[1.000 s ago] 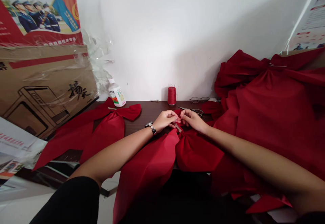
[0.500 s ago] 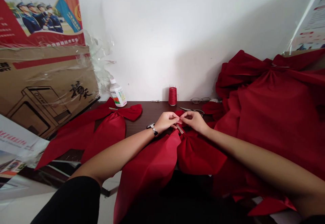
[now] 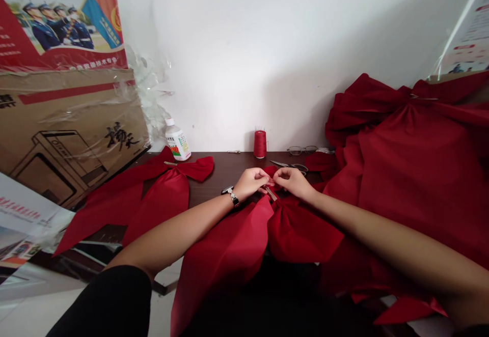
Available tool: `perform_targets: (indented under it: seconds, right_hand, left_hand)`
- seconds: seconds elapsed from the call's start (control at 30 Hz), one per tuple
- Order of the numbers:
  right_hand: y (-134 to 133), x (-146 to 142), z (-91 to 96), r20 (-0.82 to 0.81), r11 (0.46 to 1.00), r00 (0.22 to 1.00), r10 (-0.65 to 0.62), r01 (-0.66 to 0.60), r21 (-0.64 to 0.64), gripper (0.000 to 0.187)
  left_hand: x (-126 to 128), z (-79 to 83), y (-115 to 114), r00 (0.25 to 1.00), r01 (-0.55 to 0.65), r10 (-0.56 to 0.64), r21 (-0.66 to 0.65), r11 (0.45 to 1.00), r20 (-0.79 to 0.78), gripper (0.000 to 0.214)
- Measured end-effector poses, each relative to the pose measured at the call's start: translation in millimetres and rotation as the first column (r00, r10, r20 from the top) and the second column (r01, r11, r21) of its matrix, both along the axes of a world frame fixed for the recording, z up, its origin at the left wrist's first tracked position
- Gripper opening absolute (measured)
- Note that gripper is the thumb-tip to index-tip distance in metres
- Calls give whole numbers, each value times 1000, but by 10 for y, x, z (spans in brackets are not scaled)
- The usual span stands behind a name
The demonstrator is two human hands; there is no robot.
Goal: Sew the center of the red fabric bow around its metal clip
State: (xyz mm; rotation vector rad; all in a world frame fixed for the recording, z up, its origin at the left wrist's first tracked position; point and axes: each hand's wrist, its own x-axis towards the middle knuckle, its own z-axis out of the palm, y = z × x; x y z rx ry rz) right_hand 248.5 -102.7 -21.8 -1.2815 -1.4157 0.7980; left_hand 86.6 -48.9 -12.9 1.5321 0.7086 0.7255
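Note:
A large red fabric bow (image 3: 303, 230) lies at the near edge of the dark wooden desk (image 3: 225, 171), one long tail hanging over the edge. My left hand (image 3: 250, 183), with a silver wristwatch, and my right hand (image 3: 293, 183) meet at its gathered centre. Fingertips of both hands pinch the red fabric there. A narrow metal clip (image 3: 271, 193) sticks out just below my fingers. Whether either hand also holds the clip is hidden.
Another red bow (image 3: 162, 197) lies left on the desk. A heap of red bows (image 3: 412, 169) rises on the right. Scissors (image 3: 288, 164), a red thread spool (image 3: 260, 144), glasses (image 3: 302, 150) and a white bottle (image 3: 178, 141) stand behind my hands, before a white wall.
The view has shifted slightly. My hands stay at the bow's centre with only small finger shifts, and the bow keeps its place.

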Motion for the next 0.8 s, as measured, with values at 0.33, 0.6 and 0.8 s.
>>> perform_targets:
  seconds: [0.33, 0.6, 0.8]
  right_hand:
    - [-24, 40, 33, -52, 996, 995, 89, -90, -20, 19]
    - [-38, 58, 57, -51, 974, 973, 225, -223, 41, 24]
    - [5, 53, 1, 7, 958, 962, 272, -272, 91, 21]
  left_hand:
    - [-39, 10, 23, 999, 34, -32, -80, 996, 21, 20]
    - [-93, 15, 133, 991, 99, -83, -168, 981, 102, 25]
    - [-93, 19, 166, 989, 137, -132, -94, 986, 58, 18]
